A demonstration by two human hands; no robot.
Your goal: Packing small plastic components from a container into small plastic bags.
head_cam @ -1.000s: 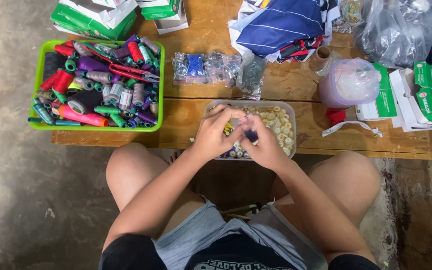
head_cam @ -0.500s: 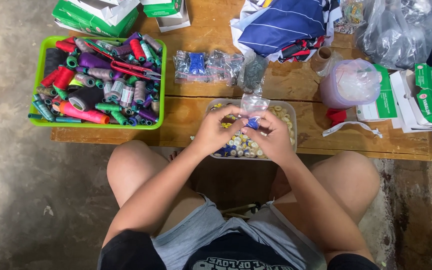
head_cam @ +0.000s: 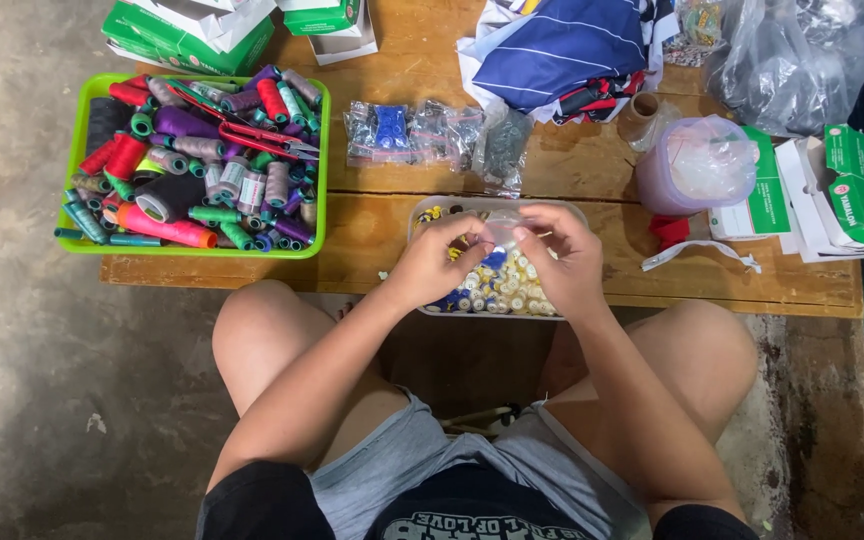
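— What were the hands doing over the clear tray (head_cam: 422,212)?

— Both met above it. The left hand (head_cam: 439,262) and right hand (head_cam: 562,258) had their fingers pinched on a small clear plastic bag (head_cam: 505,230), held just over the buttons (head_cam: 512,290) heaped in the tray.

— Had anything shifted?

— Yes. Half a second earlier the bag stood raised above the knuckles; a second earlier the hands were lower, down among the buttons. By this moment the bag sat level between the fingertips, its mouth seemingly being worked, though that was too small to tell.

— How was the room around them?

— Tight toward the body: the tray lay at the near edge of the wooden counter (head_cam: 372,240), slightly overhanging, with the knees just below. To the left, a bare strip of wood separated it from the green basket of thread spools (head_cam: 192,160). Behind lay small packets (head_cam: 422,135), further back folded striped cloth (head_cam: 562,45). To the right, open wood ran toward a lilac tub (head_cam: 697,165) and green-and-white boxes (head_cam: 852,190).
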